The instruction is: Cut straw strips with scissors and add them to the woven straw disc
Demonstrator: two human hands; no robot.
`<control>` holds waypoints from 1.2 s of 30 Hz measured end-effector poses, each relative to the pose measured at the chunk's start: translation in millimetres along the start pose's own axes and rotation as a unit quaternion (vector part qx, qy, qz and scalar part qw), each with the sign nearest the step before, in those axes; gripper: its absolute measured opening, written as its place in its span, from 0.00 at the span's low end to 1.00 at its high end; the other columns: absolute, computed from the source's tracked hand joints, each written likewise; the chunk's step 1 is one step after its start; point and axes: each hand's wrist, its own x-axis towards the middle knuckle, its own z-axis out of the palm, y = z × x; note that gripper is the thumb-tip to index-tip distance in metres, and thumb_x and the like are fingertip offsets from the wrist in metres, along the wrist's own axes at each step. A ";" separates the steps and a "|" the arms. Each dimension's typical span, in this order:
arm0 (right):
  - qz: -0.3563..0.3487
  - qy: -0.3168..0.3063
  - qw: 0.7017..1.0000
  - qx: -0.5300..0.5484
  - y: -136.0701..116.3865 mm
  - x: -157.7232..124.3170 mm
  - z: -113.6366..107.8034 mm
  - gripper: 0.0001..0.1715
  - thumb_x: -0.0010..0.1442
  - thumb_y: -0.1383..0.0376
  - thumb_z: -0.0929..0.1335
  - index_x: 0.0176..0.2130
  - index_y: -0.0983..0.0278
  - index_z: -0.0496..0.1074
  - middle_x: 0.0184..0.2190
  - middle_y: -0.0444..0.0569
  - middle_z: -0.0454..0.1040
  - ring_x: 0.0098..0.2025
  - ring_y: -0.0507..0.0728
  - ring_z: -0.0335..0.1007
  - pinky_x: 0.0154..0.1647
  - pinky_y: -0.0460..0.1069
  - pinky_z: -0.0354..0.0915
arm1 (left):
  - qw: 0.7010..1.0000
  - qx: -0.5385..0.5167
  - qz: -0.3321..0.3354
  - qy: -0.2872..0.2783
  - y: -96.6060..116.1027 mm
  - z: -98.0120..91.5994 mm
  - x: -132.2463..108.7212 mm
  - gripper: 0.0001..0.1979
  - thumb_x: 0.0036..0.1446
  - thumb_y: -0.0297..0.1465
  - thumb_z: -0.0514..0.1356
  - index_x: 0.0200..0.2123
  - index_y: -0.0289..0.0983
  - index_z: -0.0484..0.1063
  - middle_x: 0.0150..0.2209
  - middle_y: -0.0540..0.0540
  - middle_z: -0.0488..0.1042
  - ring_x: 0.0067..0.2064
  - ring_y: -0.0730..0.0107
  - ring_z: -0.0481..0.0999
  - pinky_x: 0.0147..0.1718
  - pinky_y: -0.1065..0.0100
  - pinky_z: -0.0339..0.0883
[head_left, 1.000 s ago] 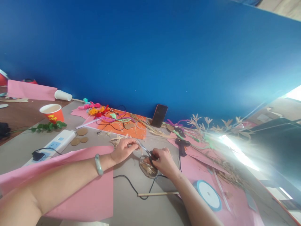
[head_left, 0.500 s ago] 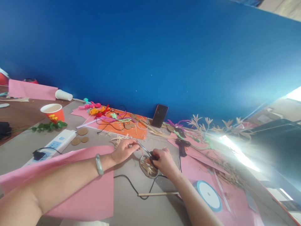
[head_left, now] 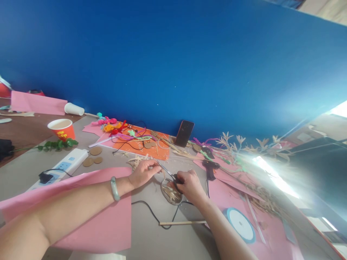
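Clock centred on the scissors. Nearest, 6 o'clock: thin stick point(head_left: 184, 222) lying across a looped black cable point(head_left: 152, 213); a dragged sleeve-less forearm could snag the loop and tug whatever it feeds. Pink sheet point(head_left: 108, 216) at 8, under the left forearm; could slide or crease with it.

Just below the blades, 6: oval piece point(head_left: 172, 194) bearing loose pale strips. Right hand's heel is close; a knock could scatter them.

Centre: scissors point(head_left: 170, 174), clear of the tabletop. Right hand point(head_left: 189, 185) has its fingers clamped on the black handles. Left hand point(head_left: 144, 172): thumb and fingertips together, right at the blade tips; anything pinched there too small to tell. Main risk, a nipped fingertip, if the blades close off-line.

At 2, glue gun point(head_left: 210, 168); if hot, reaching over it could burn. Farther, 1: phone point(head_left: 184, 133) propped against blue wall point(head_left: 173, 65); a bump could topple it.
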 end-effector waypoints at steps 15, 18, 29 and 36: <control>0.029 0.073 0.994 0.070 3.0 2.1 -1.0 0.23 0.50 0.53 0.69 0.16 0.61 0.58 0.15 0.43 0.64 0.25 0.54 0.56 0.30 0.47 0.54 | 1.000 0.014 0.011 -0.002 1.1 -0.1 -0.6 0.08 0.53 0.33 0.58 0.27 0.35 0.74 0.29 0.47 0.76 0.34 0.69 0.74 0.37 0.70 0.66; 0.048 0.092 0.982 0.156 1.0 0.8 -2.7 0.18 0.49 0.54 0.69 0.20 0.62 0.64 0.19 0.45 0.69 0.28 0.55 0.61 0.32 0.48 0.57 | 1.000 -0.013 0.009 -0.007 -2.5 2.2 -0.2 0.07 0.51 0.33 0.61 0.29 0.35 0.72 0.30 0.46 0.77 0.33 0.69 0.74 0.36 0.69 0.66; 0.028 0.100 0.959 0.262 -20.3 -7.6 -7.8 0.12 0.49 0.56 0.71 0.30 0.62 0.73 0.28 0.48 0.75 0.32 0.56 0.66 0.35 0.50 0.62 | 0.998 0.030 0.024 -0.057 0.8 5.3 -5.2 0.06 0.52 0.31 0.60 0.31 0.35 0.75 0.31 0.47 0.77 0.34 0.70 0.74 0.37 0.70 0.66; 0.022 0.101 0.957 0.273 -24.0 -7.5 -1.3 0.07 0.50 0.61 0.69 0.27 0.62 0.70 0.26 0.46 0.74 0.30 0.55 0.66 0.34 0.49 0.62 | 0.996 0.058 0.025 -0.060 3.0 6.0 -5.3 0.06 0.51 0.31 0.61 0.30 0.36 0.77 0.31 0.47 0.78 0.34 0.70 0.75 0.37 0.71 0.66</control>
